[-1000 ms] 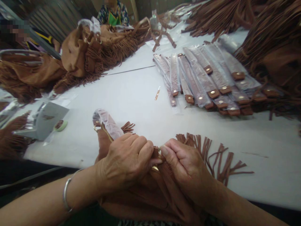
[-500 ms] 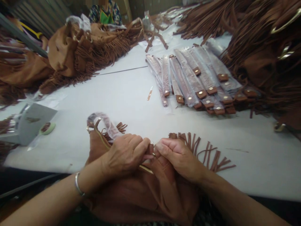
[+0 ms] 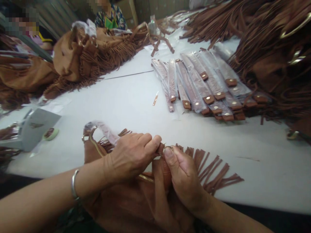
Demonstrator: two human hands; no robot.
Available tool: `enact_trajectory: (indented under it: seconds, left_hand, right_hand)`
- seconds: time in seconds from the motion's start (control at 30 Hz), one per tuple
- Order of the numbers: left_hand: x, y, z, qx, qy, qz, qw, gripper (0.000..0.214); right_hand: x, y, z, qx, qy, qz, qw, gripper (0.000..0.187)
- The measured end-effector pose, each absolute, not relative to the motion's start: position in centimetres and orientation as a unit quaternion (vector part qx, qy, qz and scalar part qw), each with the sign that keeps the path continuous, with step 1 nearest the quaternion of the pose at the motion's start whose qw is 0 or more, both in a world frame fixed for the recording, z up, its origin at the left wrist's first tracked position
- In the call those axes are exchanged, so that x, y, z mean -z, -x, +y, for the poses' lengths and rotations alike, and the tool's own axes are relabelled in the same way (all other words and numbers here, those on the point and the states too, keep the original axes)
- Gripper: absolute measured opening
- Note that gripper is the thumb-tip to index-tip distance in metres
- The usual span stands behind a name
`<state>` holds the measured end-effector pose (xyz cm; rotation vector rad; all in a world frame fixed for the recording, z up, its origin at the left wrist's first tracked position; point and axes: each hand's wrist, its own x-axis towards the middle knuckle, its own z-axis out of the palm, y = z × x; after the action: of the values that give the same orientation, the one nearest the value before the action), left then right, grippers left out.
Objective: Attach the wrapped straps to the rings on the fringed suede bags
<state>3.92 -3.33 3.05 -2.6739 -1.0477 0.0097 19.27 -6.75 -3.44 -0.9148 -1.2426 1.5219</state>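
Observation:
A brown fringed handbag point(image 3: 126, 204) lies at the table's near edge, its brass zipper point(image 3: 147, 178) showing between my forearms. My left hand point(image 3: 133, 155) is closed on the brown end point(image 3: 160, 149) of the bag's strap, whose plastic-wrapped length point(image 3: 105, 129) curves up behind that wrist. Close beside it, my right hand point(image 3: 183, 174) pinches a gold-coloured metal ring point(image 3: 168, 147) between thumb and fingers. The strap end and the ring nearly meet; whether they are linked is hidden by my fingers. Leather fringe point(image 3: 213, 168) spreads out past my right hand.
Several plastic-wrapped straps point(image 3: 194, 84) with gold studs lie in a row. Fringed brown bags are heaped at the right point(image 3: 267, 64) and far left point(image 3: 68, 58). A grey device point(image 3: 39, 126) and a small green dish point(image 3: 51, 134) stand left. A person point(image 3: 110, 19) is across the table.
My right hand has turned more upright, and its thumb now presses on the ring. Both hands have shifted slightly, and the strap end shows more clearly between them.

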Motion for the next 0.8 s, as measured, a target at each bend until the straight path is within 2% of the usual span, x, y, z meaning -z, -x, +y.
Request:
enact_trajectory:
  seconds: [0.1, 0.3, 0.43, 0.63, 0.8]
  left_hand:
    - [-2.4, -4.1, -4.5, 0.003, 0.91, -0.389, 0.143, 0.015]
    - [-4.9, -1.9, -3.0, -0.04, 0.951, -0.301, 0.059, 0.028]
    - [-6.9, -1.4, -1.1, -0.077, 0.968, -0.236, 0.029, 0.03]
    - [-7.7, -2.3, -0.2, -0.107, 0.975, -0.196, 0.007, 0.03]
    - [-5.6, -3.3, -3.5, -0.012, 0.931, -0.348, 0.112, 0.031]
  right_hand:
    - [3.6, -19.7, -6.4, -0.58, 0.392, -0.555, 0.449, 0.035]
    - [2.6, -20.9, -4.2, -0.619, 0.31, -0.619, 0.37, 0.042]
    - [2.0, -21.0, -3.7, -0.592, 0.268, -0.683, 0.333, 0.04]
    - [2.5, -19.1, -6.2, -0.527, 0.364, -0.602, 0.477, 0.036]
    - [2.8, -19.0, -6.1, -0.505, 0.404, -0.576, 0.5, 0.037]
